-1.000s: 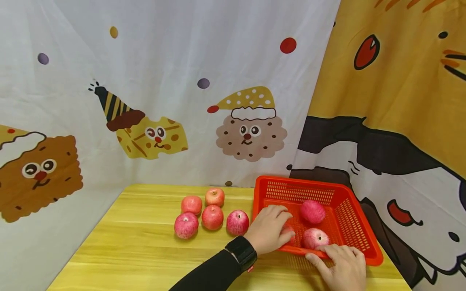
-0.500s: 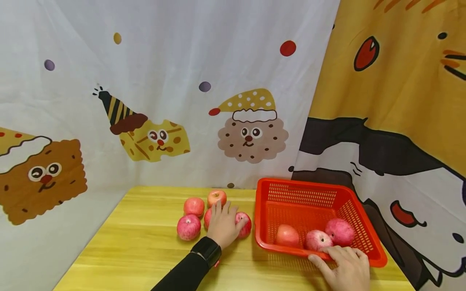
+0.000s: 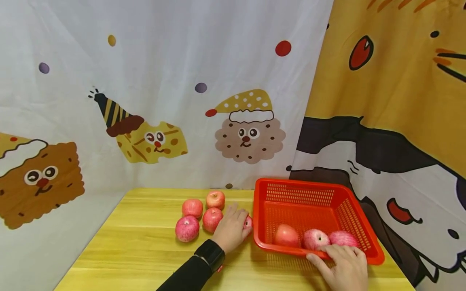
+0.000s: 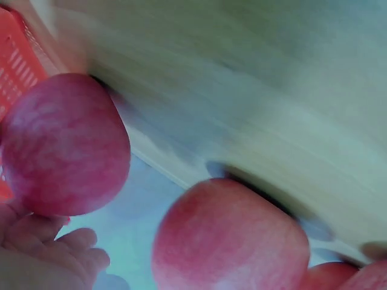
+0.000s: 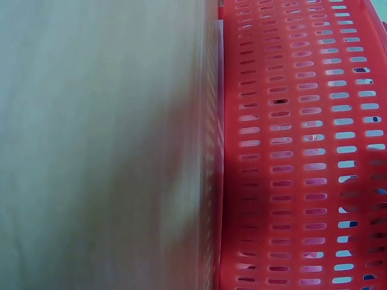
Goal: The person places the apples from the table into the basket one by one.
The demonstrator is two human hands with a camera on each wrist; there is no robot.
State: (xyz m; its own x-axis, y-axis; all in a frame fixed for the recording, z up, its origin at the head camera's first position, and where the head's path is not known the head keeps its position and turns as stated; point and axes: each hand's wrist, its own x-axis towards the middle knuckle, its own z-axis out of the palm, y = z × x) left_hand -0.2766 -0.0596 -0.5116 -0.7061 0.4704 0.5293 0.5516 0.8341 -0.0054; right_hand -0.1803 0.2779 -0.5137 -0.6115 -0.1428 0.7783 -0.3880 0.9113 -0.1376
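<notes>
My left hand [image 3: 230, 230] holds a red apple [image 3: 248, 222] just left of the basket, hiding most of it in the head view. The left wrist view shows this apple [image 4: 66, 145] against the fingers [image 4: 63, 248], close to the basket's wall. My right hand [image 3: 344, 264] grips the near rim of the red plastic basket [image 3: 298, 182], thumb outside and fingers over the edge. Inside the basket, along its near side, lie an orange-red apple [image 3: 286, 235], a pale pink apple [image 3: 315, 239] and a darker pink apple [image 3: 343, 238]. The right hand is not visible in the right wrist view.
Several apples stand grouped on the wooden table [image 3: 145, 234] left of my left hand: a pink one [image 3: 187, 228] in front, a red one [image 3: 212, 219] nearest the hand, and others behind. A patterned curtain [image 3: 164, 60] hangs behind the table.
The left hand left the basket's inside, reached the apple nearest it and has shifted that apple slightly right. Apples in the basket rolled to its near side. My right hand stays on the rim.
</notes>
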